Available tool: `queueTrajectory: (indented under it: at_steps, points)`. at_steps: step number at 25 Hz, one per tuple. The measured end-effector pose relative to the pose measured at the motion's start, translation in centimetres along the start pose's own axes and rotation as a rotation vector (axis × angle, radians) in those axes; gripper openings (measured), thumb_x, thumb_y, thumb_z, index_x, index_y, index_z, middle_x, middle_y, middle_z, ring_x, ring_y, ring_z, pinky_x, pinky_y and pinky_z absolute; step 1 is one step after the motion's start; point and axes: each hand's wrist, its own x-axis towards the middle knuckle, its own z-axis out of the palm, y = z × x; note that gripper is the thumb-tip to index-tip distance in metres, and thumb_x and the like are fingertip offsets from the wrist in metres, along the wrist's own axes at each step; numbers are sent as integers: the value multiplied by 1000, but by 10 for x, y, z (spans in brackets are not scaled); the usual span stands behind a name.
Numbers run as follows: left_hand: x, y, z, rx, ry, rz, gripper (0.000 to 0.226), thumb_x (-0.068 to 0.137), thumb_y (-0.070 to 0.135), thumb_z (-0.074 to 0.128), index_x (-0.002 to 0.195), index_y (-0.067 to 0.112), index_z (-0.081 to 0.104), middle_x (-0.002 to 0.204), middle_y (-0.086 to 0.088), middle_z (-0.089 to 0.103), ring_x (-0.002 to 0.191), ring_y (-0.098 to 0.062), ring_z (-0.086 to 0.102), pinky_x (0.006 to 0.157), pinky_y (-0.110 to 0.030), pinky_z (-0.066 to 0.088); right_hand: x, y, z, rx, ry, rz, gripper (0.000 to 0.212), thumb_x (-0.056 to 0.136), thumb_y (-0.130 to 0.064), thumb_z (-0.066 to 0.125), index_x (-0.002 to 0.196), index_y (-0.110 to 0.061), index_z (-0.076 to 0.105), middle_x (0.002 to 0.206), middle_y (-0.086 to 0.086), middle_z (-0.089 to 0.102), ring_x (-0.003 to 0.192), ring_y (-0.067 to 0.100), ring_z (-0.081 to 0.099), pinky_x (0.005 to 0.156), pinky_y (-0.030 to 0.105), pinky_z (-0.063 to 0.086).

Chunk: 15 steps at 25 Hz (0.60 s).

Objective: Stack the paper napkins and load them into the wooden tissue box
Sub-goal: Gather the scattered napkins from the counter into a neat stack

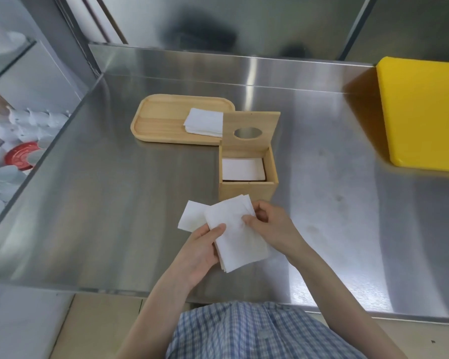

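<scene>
Both hands hold a small stack of white paper napkins (235, 235) just above the steel counter, in front of the wooden tissue box (246, 189). My left hand (201, 251) grips the stack's left edge from below. My right hand (268, 225) pinches its right side. One napkin (192, 216) sticks out askew to the left. The box stands with its hinged lid (250, 125) raised, an oval hole in the lid, and white napkins (243, 169) lying flat inside. More napkins (204, 122) sit on the right end of a wooden tray (156, 120) behind the box.
A thick yellow board (423, 112) lies at the counter's right. Left of the counter, a lower bin holds several white dishes (8, 151) and a red lid (21, 155). A steel backsplash rises behind the tray.
</scene>
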Motion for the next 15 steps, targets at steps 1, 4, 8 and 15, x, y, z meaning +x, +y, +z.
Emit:
queueTrajectory:
  at_steps: [1,4,8,15]
  points:
    - [0,2,-5,0,29,-5,21,94,12,46,102,15,65,94,-1,75,87,-17,69,70,-32,56,3,0,5,-2,2,8,7,90,-17,55,93,-20,60,96,0,68,86,16,61,76,26,46]
    - [3,12,-24,4,85,-13,19,93,13,47,103,14,63,96,-4,73,89,-20,66,71,-33,53,17,0,19,6,32,37,7,91,-18,53,87,-20,58,94,2,66,86,15,59,77,27,47]
    - [6,32,-52,49,124,3,20,93,14,47,105,10,63,97,-5,72,88,-21,67,75,-34,52,37,3,34,-91,98,53,7,91,-18,53,92,-18,60,92,-1,65,91,16,60,80,24,43]
    - [9,55,-91,46,206,8,23,93,15,46,110,6,59,100,-8,69,87,-22,66,72,-35,51,68,6,76,-758,93,-78,34,87,-27,56,119,-18,52,125,4,54,114,25,51,97,35,38]
